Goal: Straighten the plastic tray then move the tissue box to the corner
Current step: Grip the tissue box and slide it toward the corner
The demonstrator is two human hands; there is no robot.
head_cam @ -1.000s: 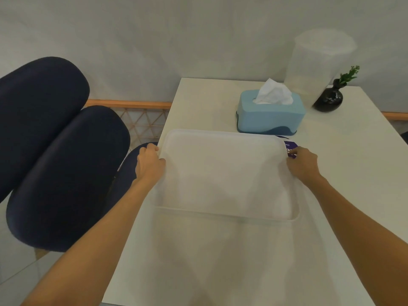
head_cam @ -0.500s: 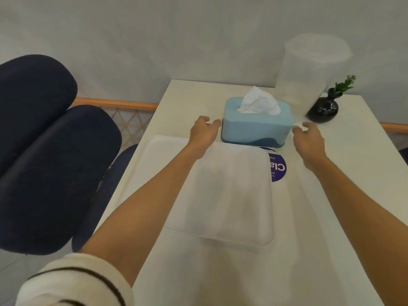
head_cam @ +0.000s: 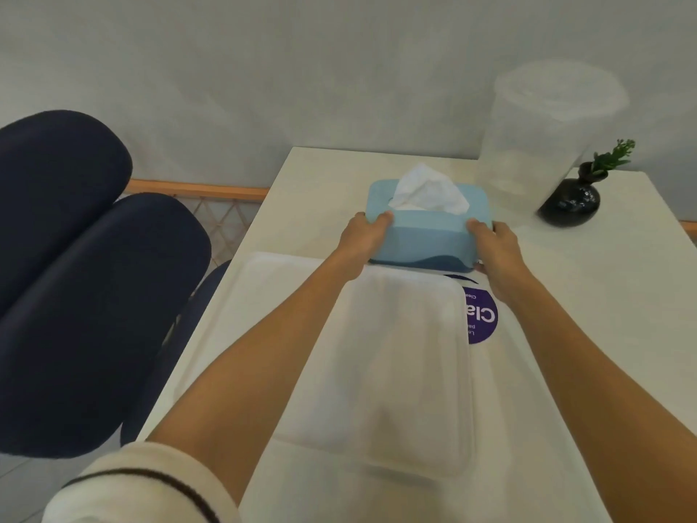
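Observation:
A light blue tissue box point(head_cam: 426, 239) with a white tissue sticking out of its top stands on the white table point(head_cam: 603, 296), just behind the tray. My left hand point(head_cam: 364, 235) grips its left end and my right hand point(head_cam: 494, 247) grips its right end. The translucent white plastic tray point(head_cam: 411, 371) lies flat on the table in front of the box, its long sides running roughly along the table's left edge. My left forearm crosses over the tray.
A tall clear plastic container point(head_cam: 543, 134) stands at the back, right of the box, with a black vase point(head_cam: 571, 200) holding a green sprig beside it. A purple round sticker point(head_cam: 481, 315) shows right of the tray. Dark blue chair cushions point(head_cam: 75, 296) sit left of the table.
Both hands let go of the tray's sides, reached forward past it and closed on the two ends of the tissue box. The tray now lies still.

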